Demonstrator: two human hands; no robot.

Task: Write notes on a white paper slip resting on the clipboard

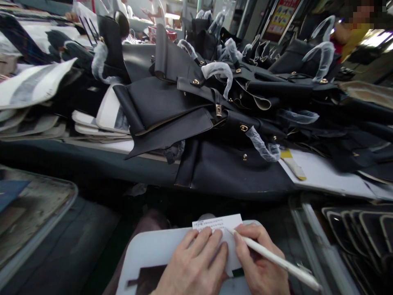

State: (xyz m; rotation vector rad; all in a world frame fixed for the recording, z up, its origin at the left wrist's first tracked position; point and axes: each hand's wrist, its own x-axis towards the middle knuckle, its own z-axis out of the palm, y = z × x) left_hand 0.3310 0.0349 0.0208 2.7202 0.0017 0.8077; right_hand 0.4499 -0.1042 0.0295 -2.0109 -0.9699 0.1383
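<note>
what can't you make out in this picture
All in the head view:
- Writing on the paper: too small and blurred to read.
- Part of that paper: hidden under the left hand.
- Whether the tip of the pen touches the paper: too blurred.
- Near end of the white panel: cut off by the bottom edge.
- Words on the poster: too small, blurred.

black bags (236,170) heaped on the table (92,157), some handles in clear wrap (260,148). white-and-grey panels (33,88) stacked left. rimmed dark panels (368,230) lined up near right. red poster (281,16) far, to the right.
</note>
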